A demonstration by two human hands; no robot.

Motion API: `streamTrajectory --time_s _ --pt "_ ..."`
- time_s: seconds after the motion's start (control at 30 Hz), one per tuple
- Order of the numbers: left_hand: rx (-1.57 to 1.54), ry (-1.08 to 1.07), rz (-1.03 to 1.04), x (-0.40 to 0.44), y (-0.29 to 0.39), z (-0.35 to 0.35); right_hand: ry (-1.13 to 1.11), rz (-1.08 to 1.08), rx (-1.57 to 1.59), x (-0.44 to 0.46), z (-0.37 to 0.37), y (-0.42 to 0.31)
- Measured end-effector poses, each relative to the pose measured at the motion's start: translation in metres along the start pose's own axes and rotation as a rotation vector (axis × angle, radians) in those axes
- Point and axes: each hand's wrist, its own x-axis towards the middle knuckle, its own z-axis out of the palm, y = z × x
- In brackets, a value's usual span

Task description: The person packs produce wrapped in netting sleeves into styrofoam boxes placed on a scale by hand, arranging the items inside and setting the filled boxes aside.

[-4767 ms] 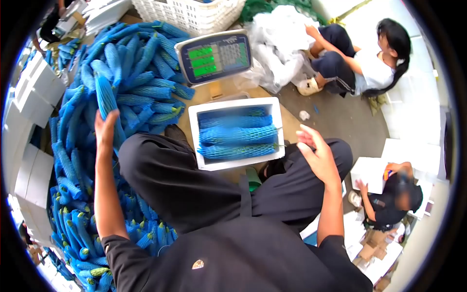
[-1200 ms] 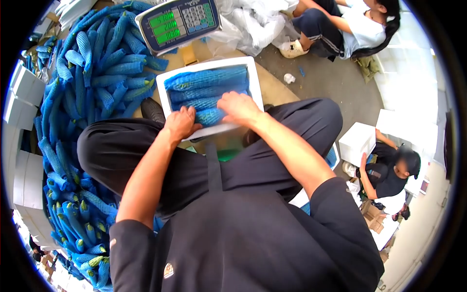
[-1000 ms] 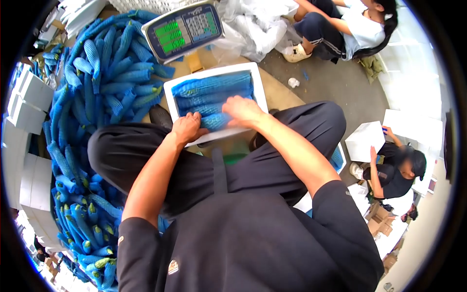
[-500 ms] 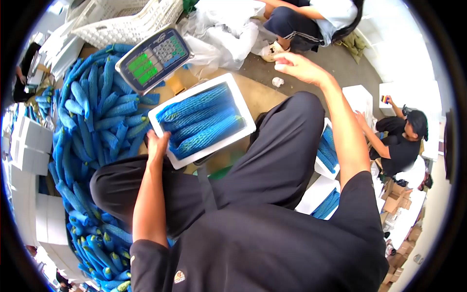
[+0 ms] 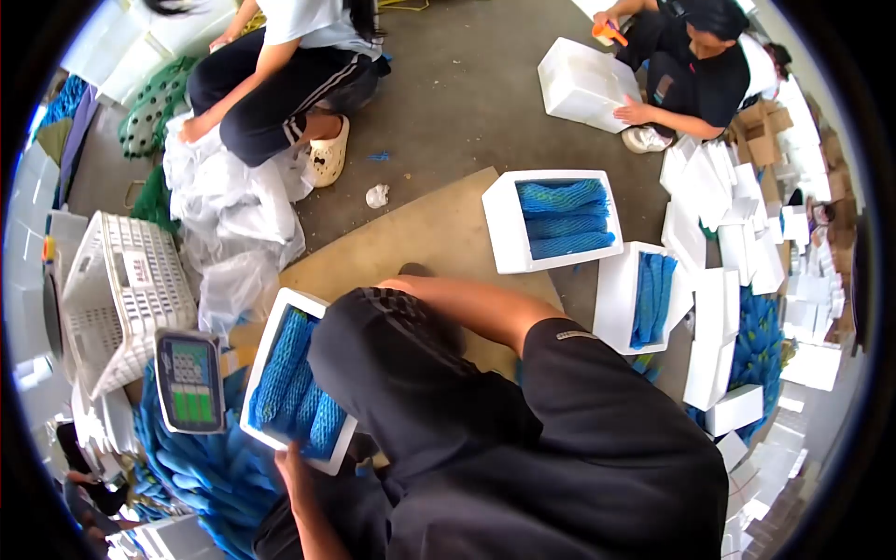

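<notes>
A white foam box [image 5: 258,411] stands tilted beside my bent knee, packed with several long items in blue net sleeves [image 5: 297,378]. At its lower edge, my left hand [image 5: 294,469] grips the rim, fingers partly hidden. My right forearm reaches across to the far side of my knee. There my right hand [image 5: 394,283] is almost wholly hidden and its fingers do not show. Next to the box is a scale display [image 5: 190,381] with lit green readouts.
Two more foam boxes [image 5: 504,224] [image 5: 616,299] holding blue-sleeved items stand to the right. A heap of blue-sleeved items [image 5: 210,476] lies at lower left, near a white plastic crate [image 5: 140,289]. Plastic bags [image 5: 233,205] and a co-worker are ahead; another co-worker handles a foam box [image 5: 583,84].
My view has swung to the right, so the box and scale appear further left and lower. My right hand has gone from raised in the air to behind my knee. My left hand stays at the box.
</notes>
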Motion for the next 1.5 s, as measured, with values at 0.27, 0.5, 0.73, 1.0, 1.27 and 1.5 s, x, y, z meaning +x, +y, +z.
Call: streamTrajectory --time_s 0.27,0.5,0.73,1.0,1.27,1.5 --pt "0.187 -0.105 0.191 0.041 0.14 0.077 0.164 0.024 0.519 -0.019 -0.028 0.067" --pt "0.368 -0.166 0.18 0.125 0.188 0.262 0.923 0.465 0.503 -0.018 -0.076 0.218" --pt "-0.071 -0.338 0.058 0.087 0.203 0.418 0.973 0.744 0.255 -0.129 -0.166 0.181" --pt "-0.362 -0.628 -0.206 0.072 0.186 0.369 0.864 0.468 1.02 -0.141 0.035 0.104" --pt "-0.011 -0.836 0.058 0.05 0.216 0.365 0.479 0.615 0.49 -0.037 0.087 0.106" --pt "0.116 -0.802 0.278 0.052 0.177 0.34 0.721 0.134 0.994 -0.037 0.056 0.082"
